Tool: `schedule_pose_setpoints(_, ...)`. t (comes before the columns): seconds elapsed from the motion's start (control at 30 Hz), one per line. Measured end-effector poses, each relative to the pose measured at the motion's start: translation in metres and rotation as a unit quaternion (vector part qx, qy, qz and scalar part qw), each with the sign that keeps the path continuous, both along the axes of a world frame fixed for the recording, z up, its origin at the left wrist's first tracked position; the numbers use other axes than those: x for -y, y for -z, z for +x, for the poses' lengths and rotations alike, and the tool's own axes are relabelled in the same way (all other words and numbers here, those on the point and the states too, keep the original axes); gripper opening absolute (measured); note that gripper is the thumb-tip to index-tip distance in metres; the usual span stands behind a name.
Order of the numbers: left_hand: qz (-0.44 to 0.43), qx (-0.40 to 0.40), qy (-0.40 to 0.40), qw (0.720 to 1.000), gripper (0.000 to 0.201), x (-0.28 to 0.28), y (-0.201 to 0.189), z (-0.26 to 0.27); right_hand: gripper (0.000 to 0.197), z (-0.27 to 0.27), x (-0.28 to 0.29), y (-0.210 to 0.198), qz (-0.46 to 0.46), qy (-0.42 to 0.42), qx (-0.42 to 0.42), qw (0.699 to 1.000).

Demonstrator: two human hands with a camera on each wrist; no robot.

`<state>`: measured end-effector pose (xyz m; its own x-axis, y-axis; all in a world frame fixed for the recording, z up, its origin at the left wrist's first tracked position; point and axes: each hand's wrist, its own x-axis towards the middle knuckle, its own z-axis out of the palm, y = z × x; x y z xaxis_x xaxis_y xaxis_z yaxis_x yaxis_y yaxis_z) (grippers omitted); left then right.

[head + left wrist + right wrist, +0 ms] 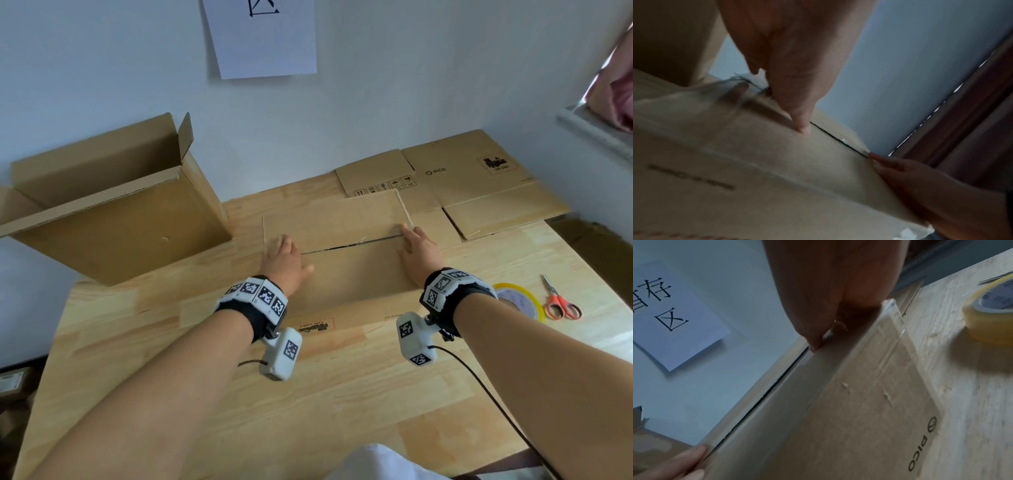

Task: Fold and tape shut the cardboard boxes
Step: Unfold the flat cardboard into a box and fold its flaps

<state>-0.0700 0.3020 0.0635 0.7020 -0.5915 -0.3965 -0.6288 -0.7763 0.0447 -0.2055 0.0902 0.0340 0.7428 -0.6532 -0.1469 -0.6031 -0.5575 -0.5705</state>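
A brown cardboard box (349, 270) stands in the middle of the table, its two top flaps folded down and meeting at a thin dark seam (352, 245). My left hand (284, 260) presses flat on the left end of the top, fingers straight. My right hand (419, 251) presses flat on the right end, fingertips at the seam. The left wrist view shows my left fingers (797, 100) on the box (756, 170) beside the seam (838, 139). In the right wrist view my right hand's fingers (813, 337) push down by the seam (766, 395). A tape roll (520, 301) lies to the right.
An open-topped box (113, 212) stands at the back left. Flattened boxes (455, 185) lie at the back right by the wall. Orange-handled scissors (558, 301) lie beyond the tape roll (990, 311) near the table's (308, 411) right edge. A paper sign (263, 37) hangs on the wall.
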Motion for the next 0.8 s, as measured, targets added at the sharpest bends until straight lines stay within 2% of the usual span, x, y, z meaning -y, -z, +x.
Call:
schedule_pose_setpoints(0.13,0.057,-0.067,0.058,0.994,0.116,0.014,-0.005,-0.010,0.049,-0.002,0.000,-0.002,0.009,0.002,-0.011,1.000)
schedule_pose_setpoints(0.27,0.099,-0.082,0.116,0.985,0.137,0.022,-0.003,-0.022,0.049,-0.004,-0.001,-0.005,0.020,0.004,-0.009,1.000)
schedule_pose_setpoints(0.6,0.115,0.018,0.178,0.977,0.134,0.020,-0.005,-0.020,0.050,-0.005,0.001,-0.006,0.025,-0.001,-0.007,1.000)
schedule_pose_setpoints(0.8,0.115,0.024,0.179,0.977,0.133,0.020,-0.005,-0.019,0.051,-0.006,-0.001,-0.008,0.038,-0.009,-0.012,0.999)
